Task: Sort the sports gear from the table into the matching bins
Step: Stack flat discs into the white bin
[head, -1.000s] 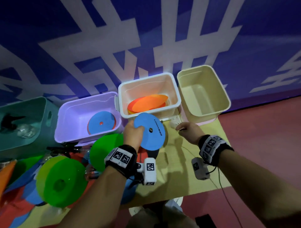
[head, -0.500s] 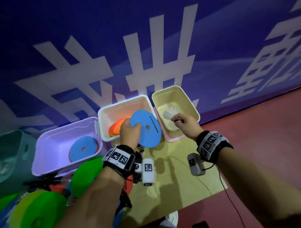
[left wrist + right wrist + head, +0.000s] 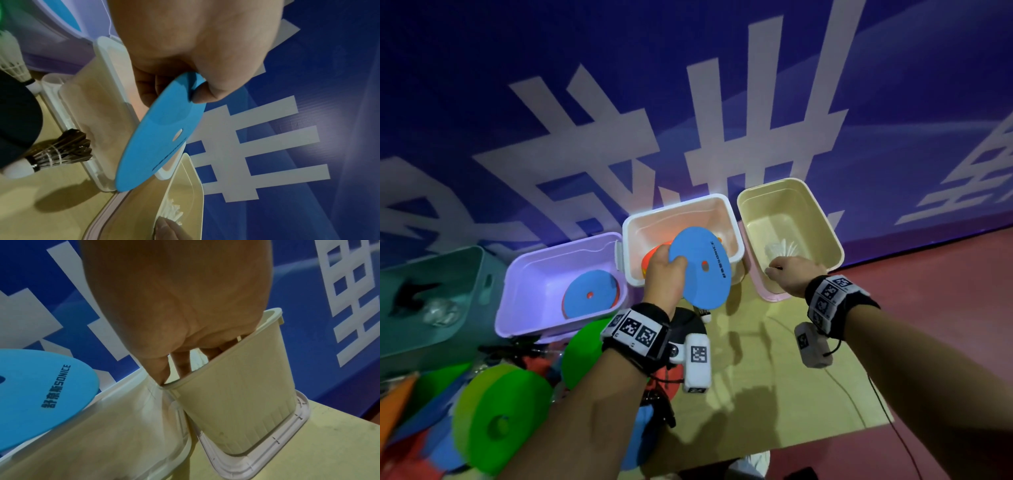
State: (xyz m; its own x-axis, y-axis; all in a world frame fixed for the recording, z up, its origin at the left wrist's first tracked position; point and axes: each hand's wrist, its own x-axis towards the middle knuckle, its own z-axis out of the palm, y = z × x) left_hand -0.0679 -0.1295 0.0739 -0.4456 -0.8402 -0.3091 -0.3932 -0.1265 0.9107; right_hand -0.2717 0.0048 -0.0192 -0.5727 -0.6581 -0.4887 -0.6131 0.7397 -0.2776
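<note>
My left hand pinches a blue disc by its rim, thumb on top. The disc hangs tilted over the front edge of the white bin, which holds orange discs. My right hand reaches over the near rim of the cream bin. Its fingers are down inside the bin and pinch a white shuttlecock, whose feathers stick out past the fingertips. The purple bin holds another blue disc.
A teal bin stands far left. Green discs and other coloured discs pile up at the front left. A dark-feathered shuttlecock and a white one lie in front of the white bin. The table's edge runs close at the front right.
My right hand carried the white shuttlecock from in front of the white bin over to the cream bin and down into it. My left hand kept the blue disc, now nearer the white bin.
</note>
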